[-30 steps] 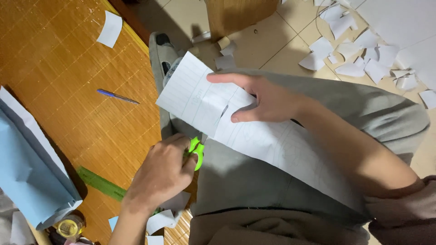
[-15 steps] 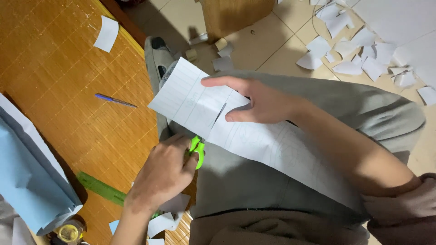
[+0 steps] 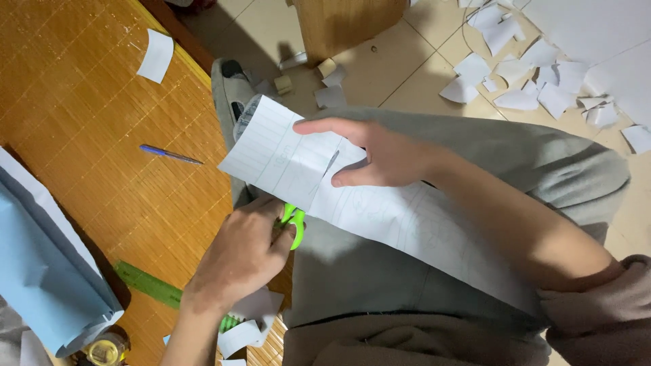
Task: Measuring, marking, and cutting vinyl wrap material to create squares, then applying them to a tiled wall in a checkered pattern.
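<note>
Fingers [image 3: 319,127] of the right hand [image 3: 380,152] stretch flat across a long sheet of white lined paper [image 3: 380,203], thumb tucked underneath, pinching the sheet and holding it taut above the person's lap in grey trousers [image 3: 542,156]. The forearm runs back from those fingers toward the lower right of the head view, ending in a pushed-up brownish sleeve [image 3: 597,312]. Just below and to the left of the fingers, the left hand [image 3: 244,254] is clenched around the green handles of a pair of scissors [image 3: 296,224], wrist bent, knuckles up; the blade shows as a thin grey line crossing the paper right beside the right thumb. Farther left of the fingers, a blue pen [image 3: 169,154] lies on a woven bamboo mat [image 3: 81,149], with a green ruler [image 3: 146,283] near the left wrist and a light blue paper roll [image 3: 47,271] beyond it. Above and to the right, white paper scraps [image 3: 515,74] litter the tiled floor [image 3: 407,68].
</note>
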